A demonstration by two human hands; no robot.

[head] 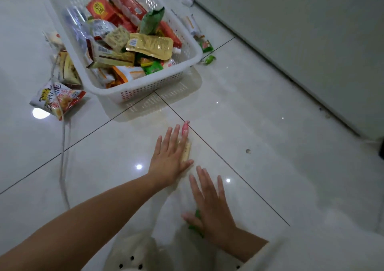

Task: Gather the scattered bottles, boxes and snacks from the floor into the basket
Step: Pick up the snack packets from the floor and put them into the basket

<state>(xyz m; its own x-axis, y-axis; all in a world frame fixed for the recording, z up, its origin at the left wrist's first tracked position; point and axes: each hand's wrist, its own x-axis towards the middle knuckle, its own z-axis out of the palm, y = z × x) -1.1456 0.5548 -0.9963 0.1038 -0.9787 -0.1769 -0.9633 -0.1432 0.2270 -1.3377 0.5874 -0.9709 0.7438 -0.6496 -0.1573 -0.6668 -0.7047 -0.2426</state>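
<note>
Near centre on the floor (249, 125): left hand (170, 158) flat, fingers straight and slightly apart, pressing a cracker pack (186, 152); pink candy (185, 127) just beyond the fingertips. Nearer: right hand (211, 206) flat too, fingers spread, over a green wrapper (197, 214). Far left: full basket (145, 89), snack bag (56, 101) to its left.
</note>
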